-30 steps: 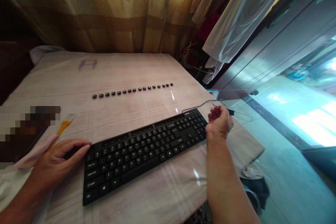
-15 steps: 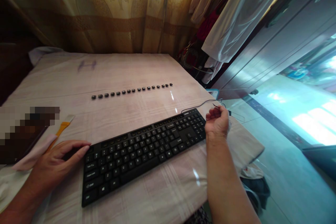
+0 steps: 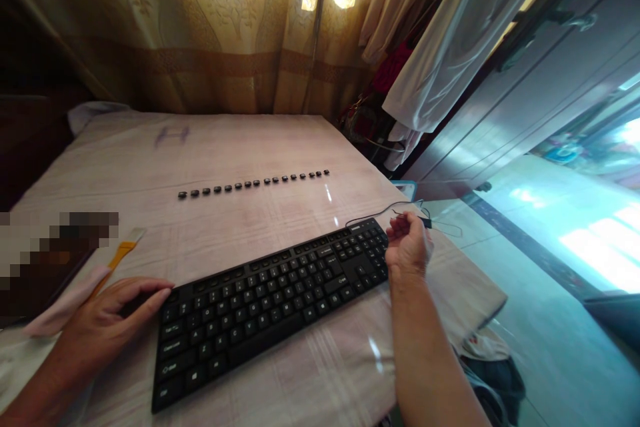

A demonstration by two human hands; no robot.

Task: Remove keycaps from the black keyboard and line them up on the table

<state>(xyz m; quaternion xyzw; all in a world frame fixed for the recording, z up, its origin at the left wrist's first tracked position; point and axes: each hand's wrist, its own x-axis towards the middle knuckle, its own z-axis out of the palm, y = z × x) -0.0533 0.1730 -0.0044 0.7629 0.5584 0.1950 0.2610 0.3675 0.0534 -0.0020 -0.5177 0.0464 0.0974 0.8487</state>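
- Head view, our only one: the black keyboard lies aslant on the tablecloth, right end farther from us; its cable leaves the far edge.
- Beyond it we log a row of small black keycaps, lying apart from the board.
- Step in hand, as we judge it: board steadied at the left, tool readied at the right. A next move on the keys would call for a firm left end and the wire ends brought over one key.
- Left hand: low, forefinger and thumb drawn nearly together at the board's far left corner; pinching or merely resting, we cannot tell.
- Right hand: fingers curled around a wire keycap puller, wrist bent back, forearm reaching up from the near edge. It overlaps the board's right end; contact we cannot confirm.
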